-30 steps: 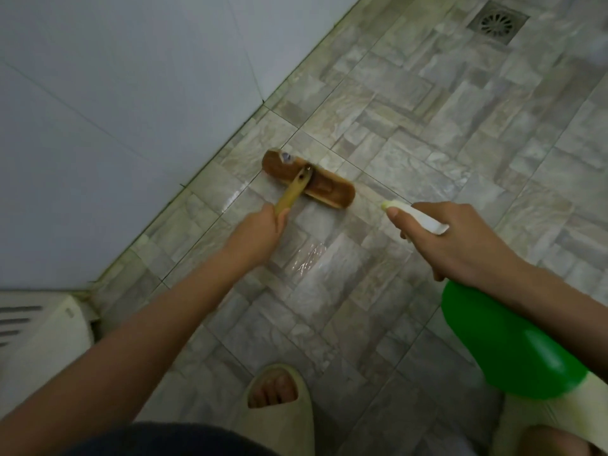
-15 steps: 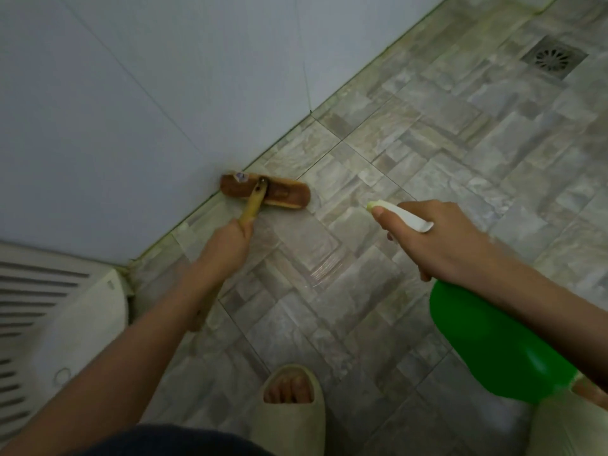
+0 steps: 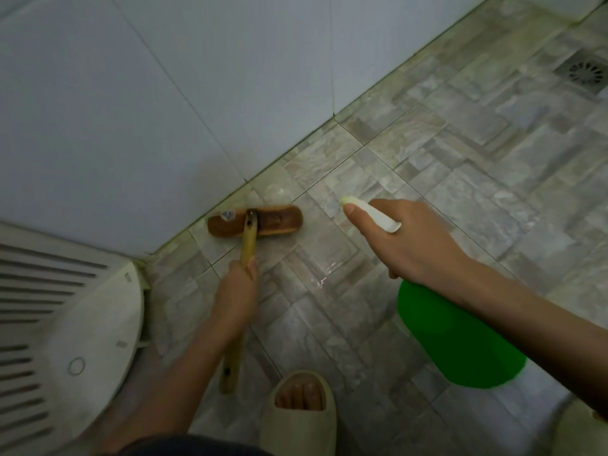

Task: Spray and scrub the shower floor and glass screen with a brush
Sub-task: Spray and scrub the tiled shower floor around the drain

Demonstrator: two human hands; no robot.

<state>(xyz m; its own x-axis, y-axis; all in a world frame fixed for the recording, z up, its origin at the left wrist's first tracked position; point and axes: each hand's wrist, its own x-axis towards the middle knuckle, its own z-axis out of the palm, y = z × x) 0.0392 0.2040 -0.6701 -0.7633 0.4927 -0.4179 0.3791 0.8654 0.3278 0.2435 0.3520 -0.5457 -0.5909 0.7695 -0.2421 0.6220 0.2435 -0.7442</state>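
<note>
Near edge: slippered foot (image 3: 304, 409) on tiled floor (image 3: 460, 179). Right hand (image 3: 404, 238) wrapped around green spray bottle (image 3: 460, 343), nozzle forward. Left hand (image 3: 237, 291) gripping wooden brush (image 3: 255, 222) handle; brush head on wet tile, just beside wall base. Drain (image 3: 584, 74) far right.

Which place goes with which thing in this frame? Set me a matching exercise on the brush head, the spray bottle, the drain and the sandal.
Things:
1. brush head
2. spray bottle
3. drain
4. sandal

Places:
A. far top right of the view
B. held in the right hand
C. bottom edge of the view
D. at the foot of the wall

Pairs: 1-D, 2-B, 3-A, 4-C
</note>
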